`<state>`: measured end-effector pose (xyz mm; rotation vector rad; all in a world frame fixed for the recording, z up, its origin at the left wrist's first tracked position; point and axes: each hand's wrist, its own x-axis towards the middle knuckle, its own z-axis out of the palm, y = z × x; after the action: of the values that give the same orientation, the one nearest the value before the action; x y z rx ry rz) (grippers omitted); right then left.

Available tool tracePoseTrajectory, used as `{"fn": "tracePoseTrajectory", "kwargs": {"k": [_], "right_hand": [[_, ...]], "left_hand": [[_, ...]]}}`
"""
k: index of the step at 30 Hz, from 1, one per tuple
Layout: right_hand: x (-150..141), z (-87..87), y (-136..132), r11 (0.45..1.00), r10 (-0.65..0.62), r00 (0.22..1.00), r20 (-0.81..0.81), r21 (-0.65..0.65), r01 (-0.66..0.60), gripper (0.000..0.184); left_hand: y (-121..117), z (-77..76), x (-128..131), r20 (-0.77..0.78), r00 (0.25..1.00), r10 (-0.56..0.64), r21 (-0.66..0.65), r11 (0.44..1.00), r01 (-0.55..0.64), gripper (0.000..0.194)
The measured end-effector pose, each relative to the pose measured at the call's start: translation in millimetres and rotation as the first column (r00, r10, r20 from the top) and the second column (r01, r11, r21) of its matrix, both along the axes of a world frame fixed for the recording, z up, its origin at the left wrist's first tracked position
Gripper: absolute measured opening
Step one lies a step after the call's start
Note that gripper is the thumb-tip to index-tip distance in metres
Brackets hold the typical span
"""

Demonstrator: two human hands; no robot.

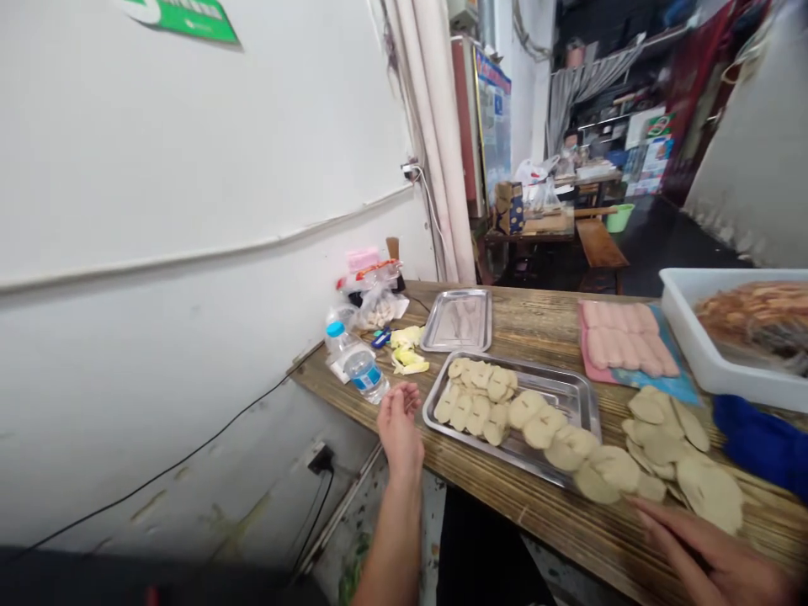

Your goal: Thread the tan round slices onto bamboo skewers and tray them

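Observation:
My right hand (713,547) is at the lower right, thumb and finger pinched at the near end of a skewer of potato slices (571,448). The pale round slices overlap in a row, slanting over the front rim of a metal tray (571,391). More skewered slices (476,412) lie side by side in the tray's left half. Left of the tray, my left hand (401,429) is raised with its fingers curled together; what they hold, if anything, is too small to make out. A water bottle (361,366) stands just behind it. Loose potato slices (669,446) are heaped right of the tray.
A second metal tray (458,320) sits behind. Pink sausages (624,337) lie on a coloured sheet beside a white tub (707,370). Blue cloth (757,442) is at the right edge. Cabbage leaves (409,352) and plastic bags (379,307) line the wall side. A person (570,147) is in the background.

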<state>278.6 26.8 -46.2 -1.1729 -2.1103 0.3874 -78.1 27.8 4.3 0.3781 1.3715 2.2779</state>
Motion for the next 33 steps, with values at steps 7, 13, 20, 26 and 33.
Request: {"fn": "tracePoseTrajectory", "kwargs": {"k": [7,13,20,26,33], "right_hand": [[-84,41.6,48,0.965,0.252,0.956,0.153,0.038,-0.261,0.028],[-133,26.3,81,0.908,0.410,0.879,0.244,-0.021,-0.418,0.030],[-133,24.4,83,0.932,0.344,0.868,0.358,-0.014,-0.363,0.025],[-121,24.6,78,0.941,0.292,0.854,0.431,0.031,-0.338,0.028],[-82,34.4,59,0.968,0.116,0.921,0.371,0.166,-0.188,0.035]], "left_hand": [[-2,-21.9,-5,-0.209,0.977,0.045,-0.084,0.994,-0.064,0.022],[-12,-15.1,-4,-0.640,0.742,-0.199,-0.247,0.968,0.046,0.032],[-16,-21.1,-2,-0.746,0.108,-0.657,-0.649,0.754,0.102,0.048],[-14,-25.5,6,-0.725,-0.030,-0.688,-0.689,0.725,0.014,0.053],[-12,-13.6,21,-0.702,-0.132,-0.700,-0.700,0.712,-0.053,0.058]]}}
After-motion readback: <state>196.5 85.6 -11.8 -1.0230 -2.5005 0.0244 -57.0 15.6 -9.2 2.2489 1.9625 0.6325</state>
